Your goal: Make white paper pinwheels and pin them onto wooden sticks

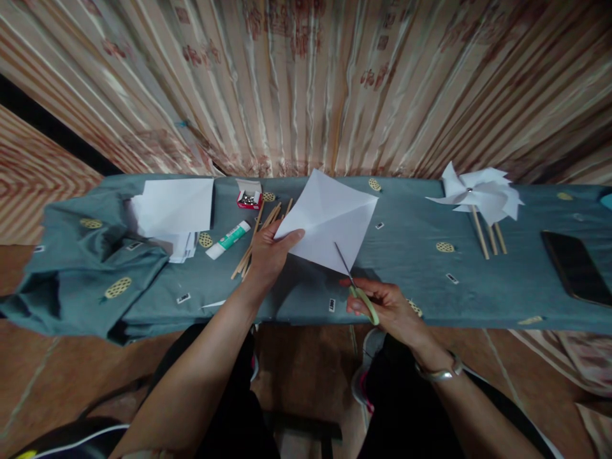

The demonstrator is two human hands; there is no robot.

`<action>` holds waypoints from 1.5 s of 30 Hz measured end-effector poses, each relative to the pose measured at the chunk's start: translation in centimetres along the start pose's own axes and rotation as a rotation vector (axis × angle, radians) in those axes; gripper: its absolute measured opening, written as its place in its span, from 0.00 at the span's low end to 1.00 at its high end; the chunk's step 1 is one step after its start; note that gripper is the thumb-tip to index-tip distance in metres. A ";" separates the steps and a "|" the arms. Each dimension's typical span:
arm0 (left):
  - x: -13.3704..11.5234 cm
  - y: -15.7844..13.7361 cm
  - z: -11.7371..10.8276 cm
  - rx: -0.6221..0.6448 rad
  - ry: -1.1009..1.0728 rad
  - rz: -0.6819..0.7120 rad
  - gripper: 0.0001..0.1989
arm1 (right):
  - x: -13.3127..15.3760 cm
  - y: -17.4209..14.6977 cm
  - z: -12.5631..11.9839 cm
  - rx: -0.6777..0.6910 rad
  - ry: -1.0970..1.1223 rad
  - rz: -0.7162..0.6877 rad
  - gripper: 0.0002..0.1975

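My left hand [275, 248] pinches the left corner of a white paper square [329, 217], thumb on top. The sheet is turned like a diamond above the table, with faint diagonal creases. My right hand [382, 303] grips green-handled scissors [364, 303]. Their blade lies over the lower right part of the sheet, near its bottom corner; whether it is cutting I cannot tell. Wooden sticks [243, 262] lie beneath and beside my left hand. Just left of them rests a glue stick [228, 240] with a green label.
A red box of metal pins [249, 196] sits at the back. Stacked white paper [178, 205] lies left, by bunched tablecloth [81, 255]. Paper pinwheels [478, 191] on sticks and a dark phone [576, 266] are at right. A curtain [306, 89] hangs behind the table.
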State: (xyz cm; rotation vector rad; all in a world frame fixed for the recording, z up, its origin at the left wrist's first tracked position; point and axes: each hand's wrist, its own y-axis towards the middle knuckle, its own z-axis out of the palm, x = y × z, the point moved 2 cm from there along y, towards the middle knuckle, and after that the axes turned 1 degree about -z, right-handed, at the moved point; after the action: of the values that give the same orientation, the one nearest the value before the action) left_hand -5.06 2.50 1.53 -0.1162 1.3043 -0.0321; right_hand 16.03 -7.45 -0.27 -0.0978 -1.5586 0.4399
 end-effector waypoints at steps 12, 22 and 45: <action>0.2 -0.1 0.1 0.022 0.011 -0.026 0.15 | 0.2 0.0 0.1 0.026 -0.036 -0.042 0.26; 0.4 -0.2 0.1 0.018 0.033 -0.022 0.14 | 0.3 0.2 0.4 -0.044 0.035 0.019 0.29; 0.5 -0.3 0.5 0.062 0.034 -0.050 0.14 | 0.6 0.0 0.4 -0.022 -0.028 -0.009 0.25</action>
State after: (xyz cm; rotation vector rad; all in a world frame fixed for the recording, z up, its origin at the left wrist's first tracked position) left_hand -4.47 2.18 1.22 -0.0957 1.3326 -0.1172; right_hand 15.61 -7.30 0.29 -0.1023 -1.5913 0.4190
